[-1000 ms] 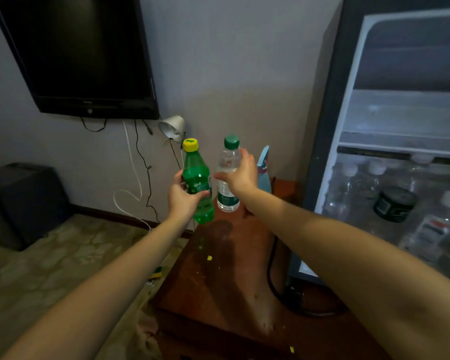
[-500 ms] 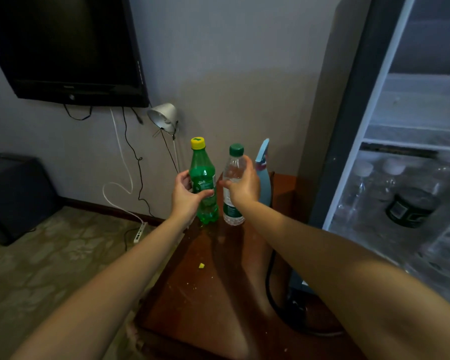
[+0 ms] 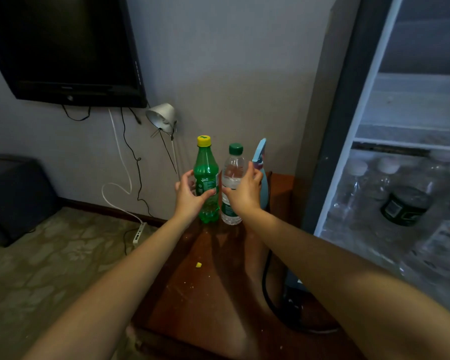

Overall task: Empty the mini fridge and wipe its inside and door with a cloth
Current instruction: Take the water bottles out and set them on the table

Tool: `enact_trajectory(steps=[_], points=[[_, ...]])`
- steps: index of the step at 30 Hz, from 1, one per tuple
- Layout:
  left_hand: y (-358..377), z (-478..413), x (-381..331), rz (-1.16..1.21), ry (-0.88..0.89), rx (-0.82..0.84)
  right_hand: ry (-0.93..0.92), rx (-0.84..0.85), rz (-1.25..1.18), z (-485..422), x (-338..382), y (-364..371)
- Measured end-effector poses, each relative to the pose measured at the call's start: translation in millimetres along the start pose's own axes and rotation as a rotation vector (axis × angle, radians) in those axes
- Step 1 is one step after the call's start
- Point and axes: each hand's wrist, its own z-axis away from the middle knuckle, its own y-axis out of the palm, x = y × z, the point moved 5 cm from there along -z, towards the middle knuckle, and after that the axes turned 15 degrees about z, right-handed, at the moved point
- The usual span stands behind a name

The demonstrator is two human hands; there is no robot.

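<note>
A green soda bottle (image 3: 206,175) with a yellow cap and a clear water bottle (image 3: 233,172) with a green cap stand side by side at the far end of the brown wooden table (image 3: 213,281). My left hand (image 3: 189,197) wraps the green bottle's lower half. My right hand (image 3: 244,190) grips the water bottle's middle. The open mini fridge (image 3: 348,126) is on the right. Its lower shelf holds several clear bottles (image 3: 359,183) and a dark jar (image 3: 403,206); the upper shelf looks bare. No cloth is in view.
A blue spray bottle (image 3: 260,154) stands just behind my right hand. A silver lamp (image 3: 161,116) and a wall TV (image 3: 63,48) are to the left. A black cable (image 3: 266,281) runs along the table beside the fridge. A power strip (image 3: 139,232) lies on the carpet.
Both hands lowered the two bottles, which were held up and slightly tilted, until they stand upright on the table's far end. The view has shifted left, away from the fridge.
</note>
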Motion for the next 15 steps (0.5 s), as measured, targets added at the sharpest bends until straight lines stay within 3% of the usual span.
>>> enact_trajectory(steps=[4, 7, 9, 11, 15], points=[[-5.7, 21.3, -27.2, -0.02, 0.031, -0.123, -0.258, 0.019, -0.138, 57.4, 18.8, -34.8], [1.6, 74.0, -90.0, 0.188, 0.256, -0.179, -0.519, -0.135, -0.276, 126.7, 14.5, -95.7], [19.5, 127.8, -137.3, 0.262, 0.433, -0.057, -0.64, -0.36, -0.237, 163.1, -10.1, -141.5], [48.7, 180.2, -171.5, 0.314, 0.556, 0.134, -0.642, -0.517, -0.112, 180.9, -45.5, -177.8], [136.7, 237.7, -182.7, 0.265, 0.605, 0.508, -0.505, -0.475, 0.101, 185.6, -112.3, -220.5]])
